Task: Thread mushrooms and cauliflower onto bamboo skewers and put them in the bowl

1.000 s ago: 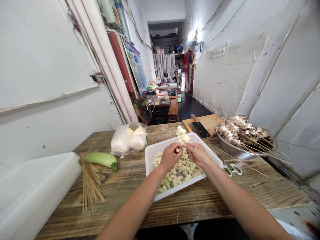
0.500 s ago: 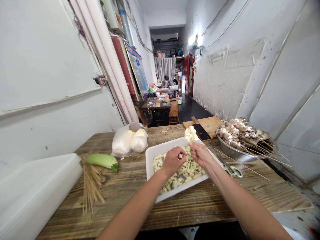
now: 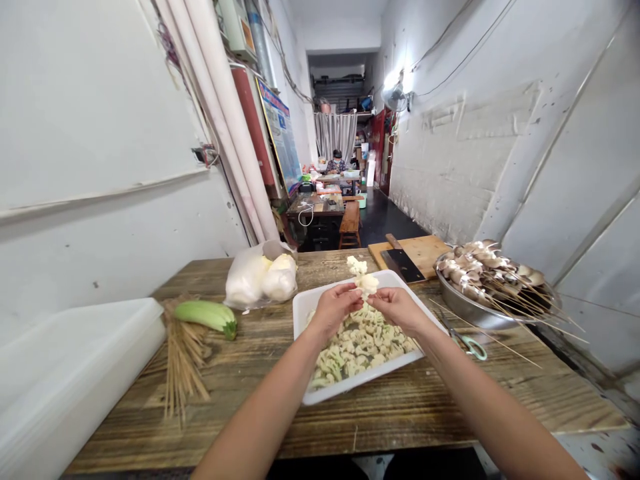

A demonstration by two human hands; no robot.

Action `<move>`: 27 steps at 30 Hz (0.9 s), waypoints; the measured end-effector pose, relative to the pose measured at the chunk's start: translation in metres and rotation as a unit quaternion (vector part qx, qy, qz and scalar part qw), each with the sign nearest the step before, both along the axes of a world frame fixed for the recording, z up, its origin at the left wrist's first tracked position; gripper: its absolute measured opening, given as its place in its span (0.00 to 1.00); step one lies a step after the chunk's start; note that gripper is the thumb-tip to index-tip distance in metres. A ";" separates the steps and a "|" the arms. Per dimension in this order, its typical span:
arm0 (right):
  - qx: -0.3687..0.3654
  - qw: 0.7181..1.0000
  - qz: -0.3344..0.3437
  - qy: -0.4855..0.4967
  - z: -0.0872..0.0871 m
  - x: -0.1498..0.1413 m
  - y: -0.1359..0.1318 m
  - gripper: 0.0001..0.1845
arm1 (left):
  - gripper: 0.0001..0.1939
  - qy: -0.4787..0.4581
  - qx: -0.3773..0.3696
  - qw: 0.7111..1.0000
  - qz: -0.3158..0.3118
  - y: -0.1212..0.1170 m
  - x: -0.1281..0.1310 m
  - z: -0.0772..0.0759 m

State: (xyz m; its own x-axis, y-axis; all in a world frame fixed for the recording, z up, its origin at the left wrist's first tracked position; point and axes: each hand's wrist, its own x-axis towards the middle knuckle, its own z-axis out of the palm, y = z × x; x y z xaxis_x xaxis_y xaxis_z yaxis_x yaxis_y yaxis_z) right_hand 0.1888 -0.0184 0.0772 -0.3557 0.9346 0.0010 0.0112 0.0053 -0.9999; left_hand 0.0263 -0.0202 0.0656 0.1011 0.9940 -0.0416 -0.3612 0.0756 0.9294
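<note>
My left hand (image 3: 337,310) is closed, its fingertips pinching a cauliflower floret at the base of a small cluster. From the other side my right hand (image 3: 400,310) grips the cauliflower skewer (image 3: 367,284), whose pale florets stand up above both hands. Its stick is mostly hidden by my fingers. Both hands meet over the far part of a white plastic tray (image 3: 299,327), which holds many loose cauliflower florets (image 3: 365,340).
Left stand a zucchini (image 3: 205,315), bare bamboo skewers (image 3: 183,380), a bag of cauliflower (image 3: 260,273) and white bins (image 3: 100,373). Right are a cleaver (image 3: 404,263) on a board (image 3: 425,250), scissors (image 3: 470,345) and a steel bowl (image 3: 465,303) of mushroom skewers. A person (image 3: 337,161) sits far back.
My left hand has risen from the tray to the skewer. My right hand has drawn the skewer leftward, so both hands now meet at the florets. The view has shifted slightly.
</note>
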 end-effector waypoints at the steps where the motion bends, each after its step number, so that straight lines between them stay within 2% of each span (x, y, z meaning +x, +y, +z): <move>1: 0.032 0.999 -0.011 -0.026 0.000 -0.001 0.000 0.19 | 0.18 -0.023 -0.018 0.999 -0.026 0.000 -0.002 0.001; 3: 0.093 0.993 -0.022 -0.064 0.000 -0.003 0.000 0.18 | 0.16 -0.044 -0.045 0.996 -0.059 -0.001 -0.004 0.002; 6: 0.162 0.981 -0.045 -0.093 0.000 -0.001 -0.002 0.17 | 0.16 -0.046 -0.046 0.995 -0.072 -0.002 -0.006 0.003; 9: 0.181 0.978 -0.065 -0.085 0.001 0.008 -0.007 0.17 | 0.16 -0.048 -0.026 0.996 -0.077 -0.002 -0.008 0.005; 12: 0.122 0.990 -0.063 -0.041 0.002 0.022 -0.014 0.18 | 0.15 -0.070 -0.022 0.997 -0.032 0.001 -0.011 0.004; 15: 0.031 0.999 -0.019 0.013 0.002 0.039 -0.022 0.16 | 0.15 -0.122 0.001 0.992 0.037 0.004 -0.013 0.004; 18: -0.026 0.999 0.013 0.040 0.002 0.052 -0.031 0.16 | 0.15 -0.164 0.022 0.984 0.069 0.006 -0.013 0.007; 22: -0.052 0.998 0.020 0.020 -0.002 0.057 -0.039 0.18 | 0.15 -0.192 0.029 0.978 0.077 0.005 -0.013 0.011; 27: -0.049 0.998 0.031 -0.005 -0.010 0.050 -0.040 0.19 | 0.14 -0.165 0.031 0.983 0.073 0.005 -0.013 0.009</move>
